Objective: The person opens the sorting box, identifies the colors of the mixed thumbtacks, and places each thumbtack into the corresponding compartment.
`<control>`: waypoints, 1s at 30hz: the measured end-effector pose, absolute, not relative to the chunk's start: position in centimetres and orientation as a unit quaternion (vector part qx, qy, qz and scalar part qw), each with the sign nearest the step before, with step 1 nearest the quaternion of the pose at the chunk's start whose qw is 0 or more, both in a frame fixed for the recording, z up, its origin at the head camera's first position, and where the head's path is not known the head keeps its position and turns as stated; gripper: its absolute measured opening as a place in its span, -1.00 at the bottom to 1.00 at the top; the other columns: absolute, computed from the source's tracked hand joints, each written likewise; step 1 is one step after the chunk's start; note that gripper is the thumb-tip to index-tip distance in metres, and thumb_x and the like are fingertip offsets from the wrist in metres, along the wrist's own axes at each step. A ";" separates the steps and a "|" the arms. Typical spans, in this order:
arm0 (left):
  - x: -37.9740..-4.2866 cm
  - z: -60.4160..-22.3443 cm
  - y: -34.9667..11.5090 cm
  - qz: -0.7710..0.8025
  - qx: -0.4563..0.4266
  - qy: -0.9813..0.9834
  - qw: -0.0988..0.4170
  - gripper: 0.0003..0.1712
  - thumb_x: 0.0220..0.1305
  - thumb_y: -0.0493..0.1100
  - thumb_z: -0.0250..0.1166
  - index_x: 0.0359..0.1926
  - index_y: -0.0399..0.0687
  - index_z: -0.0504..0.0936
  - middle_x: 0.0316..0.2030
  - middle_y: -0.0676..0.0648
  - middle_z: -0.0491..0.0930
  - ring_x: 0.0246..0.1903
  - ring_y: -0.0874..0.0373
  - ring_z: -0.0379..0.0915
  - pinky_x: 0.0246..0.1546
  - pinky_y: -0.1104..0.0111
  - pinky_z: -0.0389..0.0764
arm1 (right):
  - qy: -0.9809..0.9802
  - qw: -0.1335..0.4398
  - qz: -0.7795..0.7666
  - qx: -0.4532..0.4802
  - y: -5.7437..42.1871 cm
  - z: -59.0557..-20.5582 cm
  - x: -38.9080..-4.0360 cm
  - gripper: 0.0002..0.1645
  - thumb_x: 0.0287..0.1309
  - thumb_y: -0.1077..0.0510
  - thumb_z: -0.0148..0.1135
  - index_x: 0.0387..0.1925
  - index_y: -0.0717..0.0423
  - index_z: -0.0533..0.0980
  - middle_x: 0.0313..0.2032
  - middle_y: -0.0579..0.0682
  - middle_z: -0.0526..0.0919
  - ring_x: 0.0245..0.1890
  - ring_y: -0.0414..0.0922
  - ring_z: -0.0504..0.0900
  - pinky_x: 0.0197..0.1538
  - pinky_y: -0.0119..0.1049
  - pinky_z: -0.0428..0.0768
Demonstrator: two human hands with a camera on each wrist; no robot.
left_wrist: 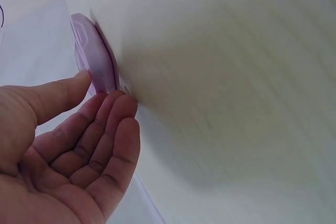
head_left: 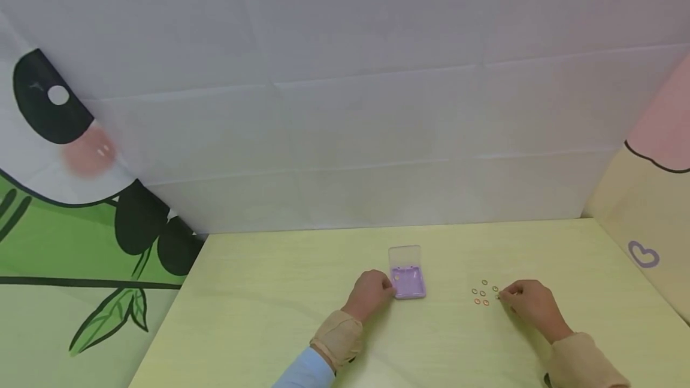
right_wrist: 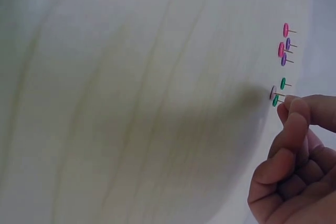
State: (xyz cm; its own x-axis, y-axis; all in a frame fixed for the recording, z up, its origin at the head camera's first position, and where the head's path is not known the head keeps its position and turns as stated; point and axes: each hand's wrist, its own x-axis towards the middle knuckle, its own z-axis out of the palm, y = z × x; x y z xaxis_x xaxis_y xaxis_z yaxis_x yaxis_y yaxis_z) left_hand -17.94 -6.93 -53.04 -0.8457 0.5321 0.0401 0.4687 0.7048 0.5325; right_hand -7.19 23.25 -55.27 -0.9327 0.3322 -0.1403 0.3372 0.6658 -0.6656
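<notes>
A small purple plastic box [head_left: 408, 283] sits on the table, its clear lid [head_left: 404, 254] raised at the back. My left hand [head_left: 369, 295] holds the box's near left corner. In the left wrist view, the thumb [left_wrist: 79, 85] lies against the purple box [left_wrist: 97, 56] and the fingertips meet its lower edge. Out to the right, my right hand [head_left: 530, 304] pinches a pale thumbtack [right_wrist: 273, 93] by its pin. Beside it stand green thumbtacks [right_wrist: 283, 83], purple thumbtacks [right_wrist: 284, 59] and pink thumbtacks [right_wrist: 286, 30], points up.
A pale yellow table [head_left: 259, 304] carries everything. Behind it rises a white cloth wall [head_left: 345, 124]. Printed cartoon panels [head_left: 108, 244] flank the table left and right. A tiny yellowish spot [head_left: 397, 277] shows inside the box; its kind is too small to tell.
</notes>
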 end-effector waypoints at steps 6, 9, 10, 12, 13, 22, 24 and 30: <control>-18.6 -52.9 -6.3 0.267 0.260 0.926 0.063 -0.83 0.11 -0.27 0.33 -0.44 -0.36 0.73 -0.42 -0.23 0.74 -0.45 0.05 0.54 -0.34 0.19 0.65 | 0.916 0.007 -0.360 0.174 24.0 -55.6 -8.5 -0.70 0.12 0.18 0.18 -0.37 0.39 0.67 -0.56 0.03 0.66 -0.52 -0.11 0.42 -0.44 -0.26 0.37; -18.7 -52.7 -6.1 0.267 0.256 0.927 0.065 -0.83 0.11 -0.27 0.32 -0.44 -0.36 0.73 -0.43 -0.22 0.74 -0.46 0.07 0.53 -0.35 0.20 0.64 | 0.918 0.012 -0.358 0.171 24.2 -55.6 -9.1 -0.70 0.12 0.18 0.17 -0.36 0.40 0.66 -0.53 0.07 0.68 -0.49 -0.08 0.45 -0.43 -0.24 0.39; -18.7 -52.6 -5.9 0.267 0.255 0.927 0.064 -0.83 0.11 -0.28 0.32 -0.45 -0.36 0.73 -0.43 -0.22 0.74 -0.47 0.08 0.51 -0.36 0.21 0.64 | 0.918 0.013 -0.357 0.171 24.3 -55.5 -9.4 -0.70 0.12 0.19 0.17 -0.35 0.40 0.66 -0.51 0.08 0.68 -0.48 -0.08 0.45 -0.42 -0.24 0.40; -18.9 -52.5 -5.7 0.267 0.249 0.929 0.065 -0.83 0.11 -0.27 0.32 -0.46 -0.35 0.72 -0.44 -0.21 0.74 -0.49 0.11 0.49 -0.38 0.23 0.63 | 0.919 0.015 -0.355 0.169 24.4 -55.5 -9.8 -0.70 0.11 0.20 0.16 -0.35 0.41 0.66 -0.50 0.10 0.68 -0.47 -0.06 0.46 -0.42 -0.23 0.40; -19.0 -52.5 -5.6 0.268 0.247 0.929 0.065 -0.83 0.11 -0.28 0.32 -0.46 -0.35 0.72 -0.45 -0.21 0.74 -0.50 0.12 0.48 -0.39 0.23 0.63 | 0.920 0.015 -0.353 0.167 24.5 -55.5 -10.0 -0.70 0.09 0.21 0.15 -0.35 0.41 0.66 -0.51 0.10 0.67 -0.47 -0.06 0.46 -0.42 -0.23 0.40; -20.0 -52.3 -4.7 0.271 0.236 0.932 0.056 -0.83 0.11 -0.28 0.33 -0.48 -0.35 0.72 -0.45 -0.21 0.74 -0.51 0.12 0.48 -0.39 0.22 0.63 | 0.925 0.017 -0.350 0.150 25.6 -55.1 -11.6 -0.70 0.00 0.23 0.10 -0.37 0.41 0.64 -0.51 0.10 0.65 -0.51 -0.08 0.45 -0.46 -0.26 0.41; -20.2 -52.3 -4.5 0.271 0.234 0.932 0.055 -0.83 0.11 -0.28 0.33 -0.48 -0.35 0.72 -0.46 -0.21 0.74 -0.51 0.13 0.47 -0.40 0.23 0.63 | 0.925 0.020 -0.349 0.148 25.8 -55.0 -11.9 -0.70 -0.01 0.22 0.11 -0.39 0.41 0.63 -0.52 0.09 0.64 -0.51 -0.08 0.44 -0.46 -0.26 0.40; -21.0 -52.5 -3.9 0.268 0.228 0.935 0.052 -0.83 0.10 -0.27 0.33 -0.48 -0.35 0.73 -0.47 -0.21 0.74 -0.52 0.13 0.47 -0.40 0.24 0.63 | 0.923 0.027 -0.353 0.150 26.7 -54.8 -12.8 -0.72 0.02 0.19 0.13 -0.45 0.39 0.60 -0.55 0.05 0.58 -0.53 -0.10 0.42 -0.47 -0.28 0.38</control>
